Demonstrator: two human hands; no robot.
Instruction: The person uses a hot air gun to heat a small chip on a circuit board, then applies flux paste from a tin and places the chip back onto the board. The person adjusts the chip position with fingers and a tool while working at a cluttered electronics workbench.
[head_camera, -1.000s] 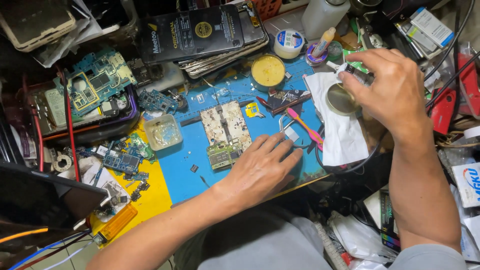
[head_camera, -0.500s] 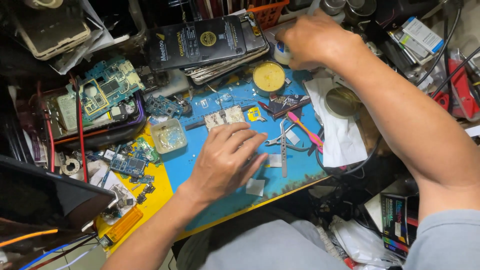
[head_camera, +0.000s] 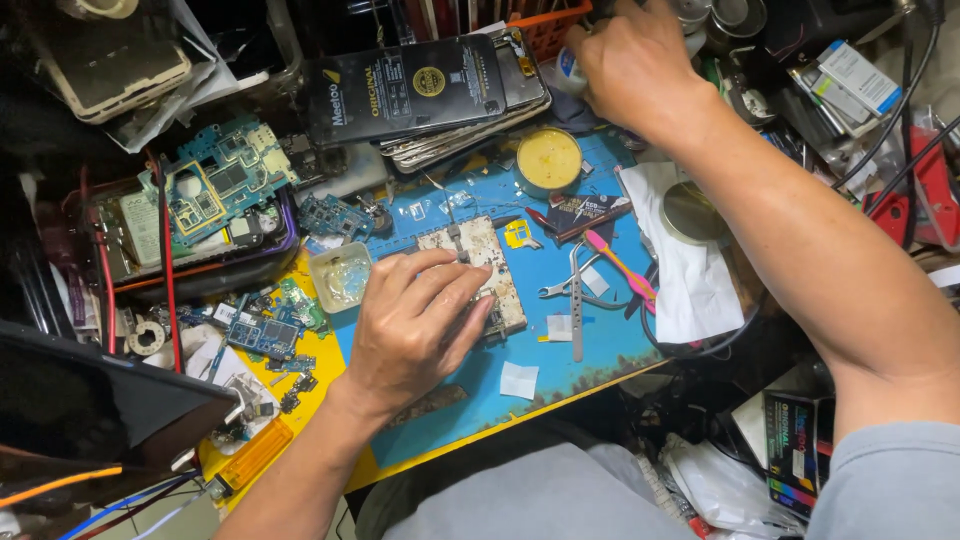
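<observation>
On the blue mat (head_camera: 600, 350), the circuit board (head_camera: 478, 262) is pinned flat under the left hand (head_camera: 415, 325), fingers spread, while the right hand (head_camera: 630, 55) is curled around something unclear by the orange basket (head_camera: 545, 28); steady board pressure is judged necessary next.

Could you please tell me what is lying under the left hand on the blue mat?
The left hand rests on a pale circuit board lying on the blue mat. The board's lower left part is covered by the fingers.

Blue mat (head_camera: 600, 350) bare near tweezers (head_camera: 575, 300); clutter around.
</observation>
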